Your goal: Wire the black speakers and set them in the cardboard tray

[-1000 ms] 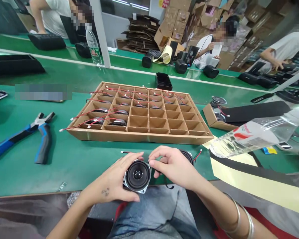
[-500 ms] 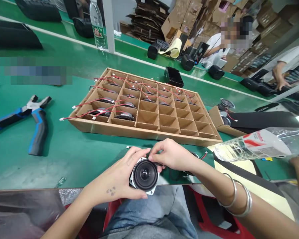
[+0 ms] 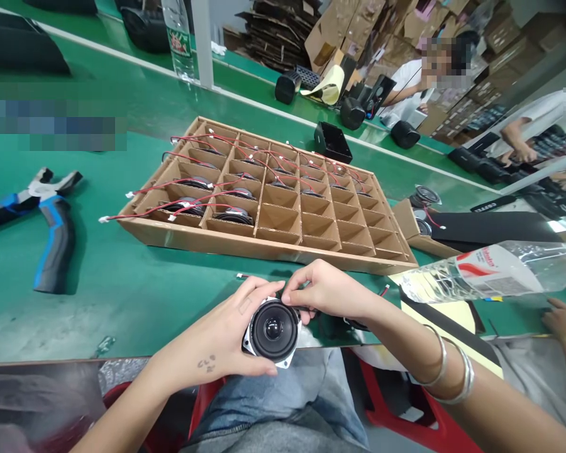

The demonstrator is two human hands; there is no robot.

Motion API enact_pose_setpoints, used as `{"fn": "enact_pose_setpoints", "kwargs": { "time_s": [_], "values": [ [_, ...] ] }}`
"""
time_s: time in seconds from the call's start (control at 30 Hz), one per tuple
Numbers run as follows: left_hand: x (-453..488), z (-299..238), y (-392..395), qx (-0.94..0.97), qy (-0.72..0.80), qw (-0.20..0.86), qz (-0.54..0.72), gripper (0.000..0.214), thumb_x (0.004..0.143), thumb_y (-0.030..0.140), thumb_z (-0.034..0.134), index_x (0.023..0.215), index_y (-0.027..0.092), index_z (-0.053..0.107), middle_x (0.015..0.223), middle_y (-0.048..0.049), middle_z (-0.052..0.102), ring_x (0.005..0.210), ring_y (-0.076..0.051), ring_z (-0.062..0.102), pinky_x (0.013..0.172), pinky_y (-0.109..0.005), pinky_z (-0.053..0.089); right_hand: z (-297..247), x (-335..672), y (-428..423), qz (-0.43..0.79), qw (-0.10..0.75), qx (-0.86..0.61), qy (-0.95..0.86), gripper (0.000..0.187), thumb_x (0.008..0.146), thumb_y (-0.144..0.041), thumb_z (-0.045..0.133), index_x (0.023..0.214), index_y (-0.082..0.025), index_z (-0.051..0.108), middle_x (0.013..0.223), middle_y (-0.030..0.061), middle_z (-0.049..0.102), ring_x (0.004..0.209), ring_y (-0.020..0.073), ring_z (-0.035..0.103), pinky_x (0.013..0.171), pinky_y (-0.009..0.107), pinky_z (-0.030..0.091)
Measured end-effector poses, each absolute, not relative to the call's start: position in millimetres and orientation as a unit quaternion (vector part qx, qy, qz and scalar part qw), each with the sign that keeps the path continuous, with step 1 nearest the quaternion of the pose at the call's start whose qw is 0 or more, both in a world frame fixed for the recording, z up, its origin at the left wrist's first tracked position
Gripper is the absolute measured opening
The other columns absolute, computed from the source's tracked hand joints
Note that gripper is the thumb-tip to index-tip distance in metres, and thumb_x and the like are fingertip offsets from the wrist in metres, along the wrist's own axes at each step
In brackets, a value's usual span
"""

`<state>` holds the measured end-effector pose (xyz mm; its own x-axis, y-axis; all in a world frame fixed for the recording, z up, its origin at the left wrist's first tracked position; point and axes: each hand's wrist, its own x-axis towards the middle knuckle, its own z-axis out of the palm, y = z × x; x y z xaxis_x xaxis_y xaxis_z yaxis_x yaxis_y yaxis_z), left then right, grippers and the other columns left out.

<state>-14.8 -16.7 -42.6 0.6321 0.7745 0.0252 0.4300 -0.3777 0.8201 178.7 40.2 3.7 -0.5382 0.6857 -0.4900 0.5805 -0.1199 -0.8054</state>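
My left hand (image 3: pixel 212 333) wraps under and around a round loudspeaker driver (image 3: pixel 273 330), which has a silver square frame and a black cone facing up toward me. My right hand (image 3: pixel 325 292) pinches the driver's far edge with its fingertips. A thin red-and-black wire (image 3: pixel 382 292) shows beyond my right hand, and its middle is hidden. A second dark driver (image 3: pixel 356 324) lies partly hidden under my right forearm. In front of my hands stands a divided cardboard tray (image 3: pixel 264 246), holding several wired drivers in its left compartments.
Blue-handled pliers (image 3: pixel 51 229) lie on the green workbench (image 3: pixel 122 308) at left. A clear plastic bottle (image 3: pixel 481 270) sits at right, near a co-worker's hand (image 3: pixel 563 321). A cardboard box lid (image 3: pixel 405 220) holds more drivers. Other workers, black speaker housings and stacked cardboard fill the background.
The whole view has swung, so the tray and pliers sit further left. My hands still hold the driver in nearly the same grip. The co-worker's hand shows more at the right edge.
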Motion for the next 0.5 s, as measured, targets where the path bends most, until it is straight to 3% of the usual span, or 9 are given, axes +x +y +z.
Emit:
{"fn": "enact_pose_setpoints", "kwargs": {
  "time_s": [0.27, 0.5],
  "values": [
    [-16, -43, -14, 0.813, 0.36, 0.405, 0.213, 0.08, 0.067, 0.032, 0.071, 0.128, 0.033, 0.02, 0.125, -0.0031, 0.034, 0.119, -0.021, 0.035, 0.1, -0.036, 0.035, 10, 177, 44, 0.526, -0.011, -0.489, -0.696, 0.018, 0.076, -0.024, 0.055, 0.063, -0.013, 0.06, 0.047, -0.0012, 0.058, 0.043, 0.0085, 0.051, 0.044, 0.016, 0.04],
    [-18, -46, -15, 0.829, 0.356, 0.358, 0.239, 0.073, 0.069, 0.043, 0.068, 0.127, 0.031, 0.024, 0.125, -0.0044, 0.037, 0.119, -0.021, 0.037, 0.1, -0.036, 0.036, 37, 160, 51, 0.348, -0.3, -0.458, -0.761, 0.046, 0.088, -0.041, 0.041, 0.052, -0.014, 0.05, 0.044, 0.0037, 0.057, 0.04, 0.0125, 0.053, 0.045, 0.022, 0.038]
  ]
}}
